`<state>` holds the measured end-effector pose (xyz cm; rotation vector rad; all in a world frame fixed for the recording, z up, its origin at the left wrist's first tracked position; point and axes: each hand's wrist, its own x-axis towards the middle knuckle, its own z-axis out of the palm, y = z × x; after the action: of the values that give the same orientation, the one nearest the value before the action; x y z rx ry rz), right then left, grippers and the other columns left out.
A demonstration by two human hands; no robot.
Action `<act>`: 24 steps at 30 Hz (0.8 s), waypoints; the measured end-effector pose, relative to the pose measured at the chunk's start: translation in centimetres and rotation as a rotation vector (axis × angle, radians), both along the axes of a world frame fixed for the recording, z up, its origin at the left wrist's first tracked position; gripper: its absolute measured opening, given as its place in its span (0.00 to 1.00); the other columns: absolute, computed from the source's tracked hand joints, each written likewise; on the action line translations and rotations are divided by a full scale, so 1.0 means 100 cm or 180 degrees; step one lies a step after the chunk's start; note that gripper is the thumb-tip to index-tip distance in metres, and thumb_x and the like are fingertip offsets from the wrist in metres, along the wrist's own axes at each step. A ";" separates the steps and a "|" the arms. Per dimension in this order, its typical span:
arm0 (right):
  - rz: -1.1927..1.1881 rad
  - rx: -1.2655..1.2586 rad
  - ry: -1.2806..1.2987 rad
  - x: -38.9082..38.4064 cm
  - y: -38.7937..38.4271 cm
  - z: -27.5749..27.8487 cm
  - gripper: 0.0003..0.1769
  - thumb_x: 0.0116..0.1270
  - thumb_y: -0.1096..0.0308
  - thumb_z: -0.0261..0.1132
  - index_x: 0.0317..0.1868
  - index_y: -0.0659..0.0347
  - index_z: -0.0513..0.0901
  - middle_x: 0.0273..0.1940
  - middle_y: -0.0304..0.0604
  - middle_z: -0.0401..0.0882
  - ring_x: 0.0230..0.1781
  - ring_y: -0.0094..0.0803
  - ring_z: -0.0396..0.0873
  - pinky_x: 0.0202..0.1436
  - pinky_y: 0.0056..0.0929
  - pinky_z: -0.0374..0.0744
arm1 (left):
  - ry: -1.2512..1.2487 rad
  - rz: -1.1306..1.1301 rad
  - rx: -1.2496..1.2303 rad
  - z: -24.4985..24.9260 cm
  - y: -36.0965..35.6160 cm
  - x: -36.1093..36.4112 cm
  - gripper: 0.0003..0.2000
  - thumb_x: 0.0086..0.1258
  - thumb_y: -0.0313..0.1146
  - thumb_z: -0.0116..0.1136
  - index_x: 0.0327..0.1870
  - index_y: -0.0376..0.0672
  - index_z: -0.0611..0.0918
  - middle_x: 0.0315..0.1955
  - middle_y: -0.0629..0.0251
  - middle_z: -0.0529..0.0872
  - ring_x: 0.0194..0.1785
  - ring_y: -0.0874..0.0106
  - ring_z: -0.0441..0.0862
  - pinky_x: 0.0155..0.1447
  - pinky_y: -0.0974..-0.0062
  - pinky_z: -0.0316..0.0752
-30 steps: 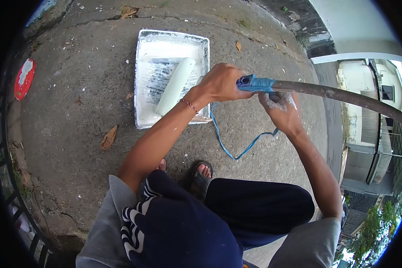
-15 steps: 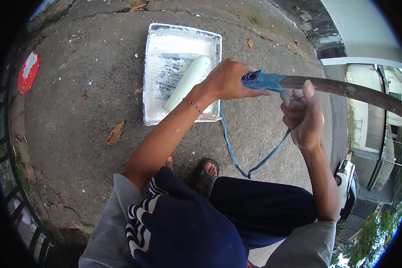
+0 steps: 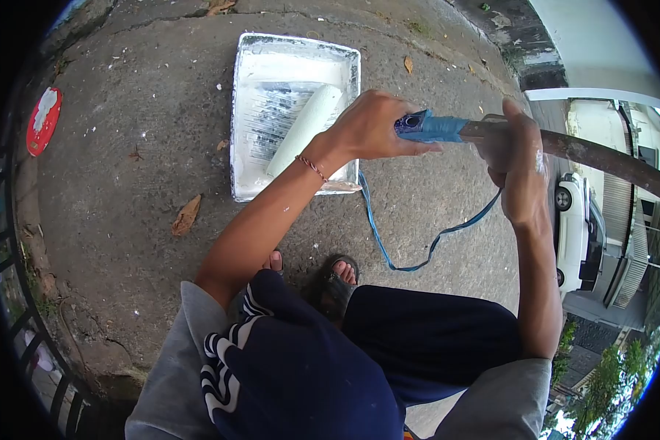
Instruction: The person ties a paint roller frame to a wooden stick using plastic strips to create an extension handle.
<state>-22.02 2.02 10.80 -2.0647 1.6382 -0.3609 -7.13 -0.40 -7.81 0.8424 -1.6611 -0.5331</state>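
My left hand [image 3: 370, 125] is closed around a dark blue handle [image 3: 409, 123], which seems to belong to the paint roller [image 3: 306, 130] lying in the tray. Blue plastic strap [image 3: 444, 128] wraps the joint between this handle and a long brown pole [image 3: 601, 154] that runs off to the right. My right hand [image 3: 522, 165], its fingers smeared by motion, is closed at the pole just past the wrapping. From its palm the loose strap [image 3: 433, 246] hangs in a slack loop back to the tray's corner. The left hand hides the roller's frame.
The white paint tray [image 3: 236, 147] rests on rough concrete [image 3: 125, 220], streaked with paint. A red lid [image 3: 45, 121] with white paint lies at the left, near a metal fence [image 3: 22, 323]. Dry leaves [image 3: 187, 215] are scattered about. A white car [image 3: 573, 231] stands at the right.
My right hand has moved right along the pole, drawing the strap with it. The strap's loop now hangs wider and a little higher. My left hand keeps its grip.
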 end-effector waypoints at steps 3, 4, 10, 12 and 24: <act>0.0375 -0.0518 0.0660 0.004 0.002 0.002 0.15 0.75 0.58 0.47 0.49 0.58 0.75 0.29 0.45 0.75 0.28 0.35 0.74 0.35 0.36 0.73 | -0.0121 0.0005 0.0076 0.004 0.003 0.004 0.24 0.54 0.54 0.72 0.25 0.38 0.80 0.17 0.59 0.77 0.22 0.66 0.75 0.31 0.70 0.70; 0.0347 -0.0516 0.0777 0.006 0.003 0.003 0.13 0.75 0.62 0.47 0.51 0.57 0.74 0.31 0.47 0.76 0.30 0.37 0.76 0.37 0.38 0.74 | -0.0268 -0.0009 0.0173 0.006 0.004 0.006 0.24 0.54 0.54 0.72 0.27 0.38 0.80 0.20 0.59 0.78 0.24 0.67 0.76 0.32 0.70 0.71; 0.0492 -0.0537 0.1161 0.017 0.000 0.007 0.12 0.72 0.68 0.49 0.53 0.57 0.71 0.36 0.53 0.79 0.38 0.52 0.79 0.42 0.44 0.75 | 0.1378 0.0555 -0.0787 0.049 0.026 0.003 0.23 0.47 0.40 0.79 0.40 0.40 0.82 0.39 0.62 0.83 0.42 0.67 0.82 0.45 0.72 0.77; 0.0786 -0.0896 0.0815 0.014 -0.006 -0.002 0.16 0.73 0.60 0.48 0.53 0.59 0.74 0.31 0.44 0.76 0.29 0.36 0.69 0.33 0.33 0.67 | 0.1436 0.0536 -0.0962 0.069 0.037 -0.002 0.21 0.46 0.35 0.79 0.40 0.40 0.82 0.40 0.62 0.84 0.44 0.67 0.83 0.47 0.72 0.78; 0.0879 -0.0710 0.1220 0.044 -0.001 0.021 0.12 0.71 0.70 0.50 0.52 0.59 0.71 0.36 0.52 0.81 0.38 0.48 0.81 0.42 0.40 0.77 | 0.2072 0.1519 -0.1439 0.075 0.036 -0.025 0.12 0.52 0.18 0.70 0.39 0.34 0.85 0.39 0.58 0.87 0.41 0.68 0.87 0.45 0.76 0.81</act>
<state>-17.60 1.96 12.91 -2.6195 1.5378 -0.0544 -9.66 3.24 -0.32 0.6060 -0.8850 -0.0653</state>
